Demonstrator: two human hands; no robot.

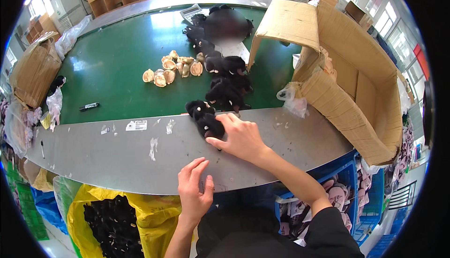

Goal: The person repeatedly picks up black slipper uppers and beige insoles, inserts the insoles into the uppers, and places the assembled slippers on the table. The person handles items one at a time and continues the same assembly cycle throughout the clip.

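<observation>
Our right hand (239, 136) reaches forward across the desk (117, 152) and is closed on a small black plush toy (209, 125). The thumb presses against the toy's near end, while the fingers bend over its right side, so the hand wraps it from that side only. The toy lies at the front of the desk, on the bare grey strip, with its far end by the edge of the green surface (112, 87); small pale spots show on its black pile.

Our left hand (194, 187) is held near our body, over the front edge of the desk. Its thumb stands well away from the loosely bent fingers, and we see nothing in its grasp. Our two hands are apart, the left one nearer to us and the right one farther out.

Just beyond the toy we have a heap of similar black plush toys (227, 92) running back over the green surface. Left of the heap sits a cluster of tan rounded pieces (168, 76), and farther left lies a dark marker (89, 106). On our right, a large open cardboard box (328, 96) stands on the desk.
</observation>
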